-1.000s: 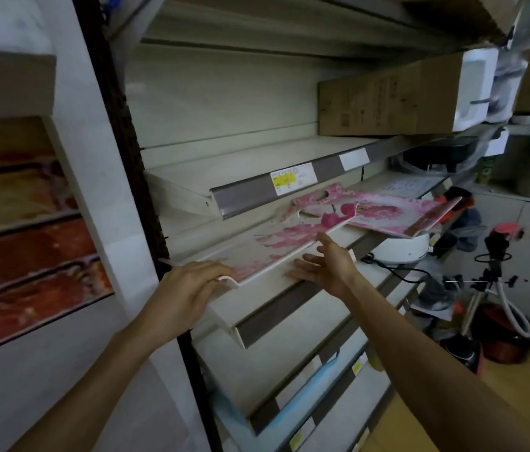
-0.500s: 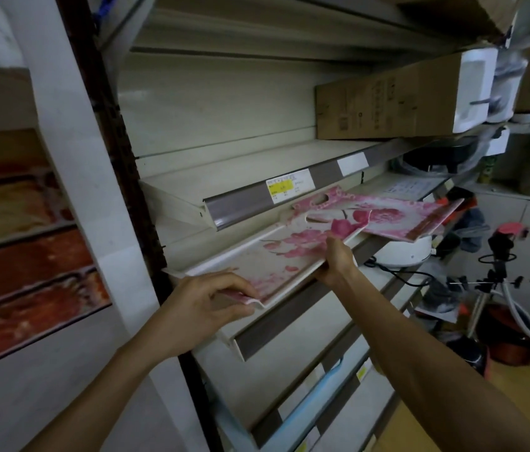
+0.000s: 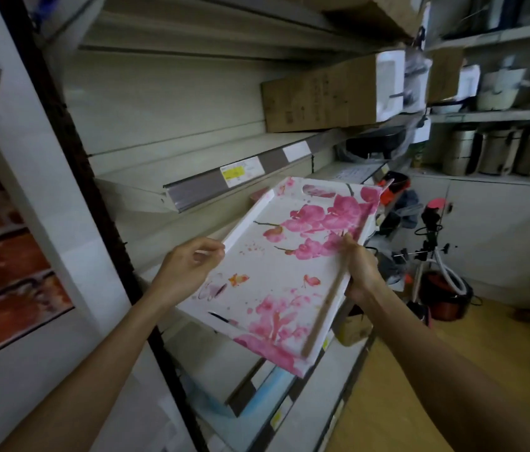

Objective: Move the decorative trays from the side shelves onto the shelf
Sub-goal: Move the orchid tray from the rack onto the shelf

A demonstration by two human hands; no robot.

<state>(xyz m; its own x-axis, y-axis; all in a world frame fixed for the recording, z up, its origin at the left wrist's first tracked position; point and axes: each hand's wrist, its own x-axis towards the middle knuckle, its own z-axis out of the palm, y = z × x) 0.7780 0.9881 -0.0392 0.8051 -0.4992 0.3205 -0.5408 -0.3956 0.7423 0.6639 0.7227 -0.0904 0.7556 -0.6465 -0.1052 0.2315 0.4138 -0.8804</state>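
A white rectangular tray (image 3: 276,265) printed with pink orchids is lifted clear of the shelving and tilted toward me, its inside fully visible. My left hand (image 3: 188,269) grips its left long rim, fingers curled over the edge. My right hand (image 3: 359,265) grips the right long rim, thumb inside the tray. The tray hangs in front of the lower shelf (image 3: 192,288) it lay on. A bare shelf (image 3: 172,177) with price labels on its grey front rail runs just above and behind it. The tray hides where a second one lay.
A brown cardboard box (image 3: 322,96) stands on the upper shelf at the right. Pots and metal containers (image 3: 498,151) fill shelves at the far right. A tripod (image 3: 430,236) and a red round object (image 3: 446,295) stand on the wooden floor. A black upright (image 3: 71,148) borders the shelving at left.
Both hands closed on the tray's long rims and lifted it off the lower shelf, tipping it up toward me. The view swung right.
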